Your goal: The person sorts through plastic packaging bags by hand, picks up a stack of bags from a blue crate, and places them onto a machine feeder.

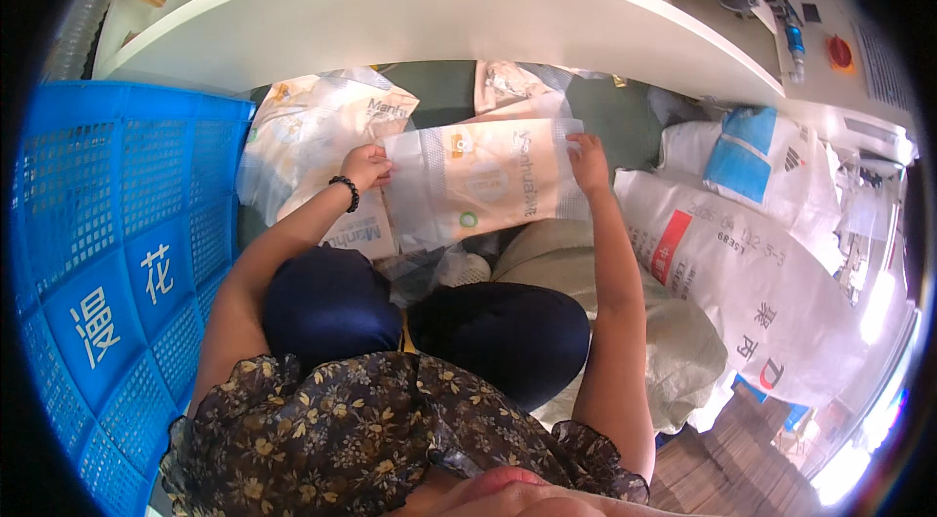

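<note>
A clear plastic packaging bag (488,175) with a peach printed panel is stretched flat between my hands, above my knees. My left hand (367,167) pinches its left edge; a dark beaded bracelet circles that wrist. At the opposite edge, my right hand (588,162) grips the plastic near its upper corner. Whether anything lies inside the bag I cannot tell. Similar printed bags (317,126) are heaped on the floor beyond my left hand. Another peach bag (517,87) lies partly behind the held one.
On the left stands a tall blue plastic crate (127,253). A white machine panel (439,14) spans the far side. To the right are large white woven sacks (742,273), a beige sack (654,341) and a blue packet (742,154). A red knob (840,53) sits on the machine.
</note>
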The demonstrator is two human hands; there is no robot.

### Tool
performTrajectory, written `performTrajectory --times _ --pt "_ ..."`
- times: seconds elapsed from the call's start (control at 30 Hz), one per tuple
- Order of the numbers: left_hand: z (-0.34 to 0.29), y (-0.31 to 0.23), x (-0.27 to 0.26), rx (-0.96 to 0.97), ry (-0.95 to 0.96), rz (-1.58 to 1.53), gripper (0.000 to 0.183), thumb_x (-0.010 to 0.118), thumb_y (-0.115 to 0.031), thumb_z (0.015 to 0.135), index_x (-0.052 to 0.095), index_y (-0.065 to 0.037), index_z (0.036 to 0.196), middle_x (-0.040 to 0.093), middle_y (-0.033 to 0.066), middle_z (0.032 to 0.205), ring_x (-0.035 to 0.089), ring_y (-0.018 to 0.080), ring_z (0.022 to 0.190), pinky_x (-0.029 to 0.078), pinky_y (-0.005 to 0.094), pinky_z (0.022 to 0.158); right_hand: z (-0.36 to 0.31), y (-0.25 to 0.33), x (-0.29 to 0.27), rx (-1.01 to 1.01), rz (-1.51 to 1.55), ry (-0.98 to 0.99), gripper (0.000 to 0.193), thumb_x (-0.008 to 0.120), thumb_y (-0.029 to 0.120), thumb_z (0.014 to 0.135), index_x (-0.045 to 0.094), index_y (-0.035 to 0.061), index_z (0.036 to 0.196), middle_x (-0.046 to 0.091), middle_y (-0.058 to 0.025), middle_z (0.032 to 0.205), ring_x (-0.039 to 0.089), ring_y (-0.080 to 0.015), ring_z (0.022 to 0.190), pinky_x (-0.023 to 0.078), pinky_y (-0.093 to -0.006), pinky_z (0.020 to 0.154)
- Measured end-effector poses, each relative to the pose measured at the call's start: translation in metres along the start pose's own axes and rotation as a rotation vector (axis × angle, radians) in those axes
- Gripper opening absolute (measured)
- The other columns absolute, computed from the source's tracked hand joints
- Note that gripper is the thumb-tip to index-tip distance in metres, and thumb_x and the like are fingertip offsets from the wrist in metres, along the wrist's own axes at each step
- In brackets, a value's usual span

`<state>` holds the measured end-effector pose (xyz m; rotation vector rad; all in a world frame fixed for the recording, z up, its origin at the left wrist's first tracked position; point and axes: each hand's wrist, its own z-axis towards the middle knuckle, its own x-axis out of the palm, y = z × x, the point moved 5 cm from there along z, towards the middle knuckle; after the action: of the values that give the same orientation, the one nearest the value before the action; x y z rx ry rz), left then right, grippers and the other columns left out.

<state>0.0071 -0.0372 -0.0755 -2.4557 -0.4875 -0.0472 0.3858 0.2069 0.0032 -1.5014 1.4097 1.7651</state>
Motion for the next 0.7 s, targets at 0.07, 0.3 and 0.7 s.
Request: performTrajectory --times 0.07,0.3,0.7 --pt "0.001 0.006 -0.010 -0.001 -0.021 0.138 0.018 0.058 -0.005 0.088 0.057 0.000 0.105 0.067 0.0099 0.094 0.066 0.0179 0.077 0.057 0.0309 0.066 -0.001 0.016 0.024 0.051 -0.290 0.047 0.046 0.069 0.020 0.080 0.056 0.0170 0.124 0.045 -0.0146 0.133 0.049 -0.0320 0.117 0.042 -0.0461 0.093" --pt "-0.019 -0.075 -0.063 0.819 -0.695 0.771 0.021 0.061 -0.005 0.083 0.062 -0.008 0.104 0.066 0.0134 0.090 0.063 0.0312 0.076 0.051 0.0373 0.070 -0.050 0.116 0.073 -0.452 -0.331 0.403 0.056 0.067 0.029 0.079 0.051 0.0227 0.133 0.041 -0.0085 0.142 0.036 -0.0309 0.131 0.031 -0.0454 0.107" --pt "0.004 -0.083 -0.133 0.350 -0.677 0.950 0.046 0.071 -0.035 0.077 0.062 -0.002 0.109 0.064 0.0180 0.107 0.060 0.0325 0.099 0.049 0.0392 0.082 -0.062 0.100 0.108 -0.434 -0.291 0.606 0.061 0.067 0.031 0.080 0.046 0.0229 0.137 0.032 -0.0084 0.149 0.027 -0.0317 0.138 0.027 -0.0432 0.111"
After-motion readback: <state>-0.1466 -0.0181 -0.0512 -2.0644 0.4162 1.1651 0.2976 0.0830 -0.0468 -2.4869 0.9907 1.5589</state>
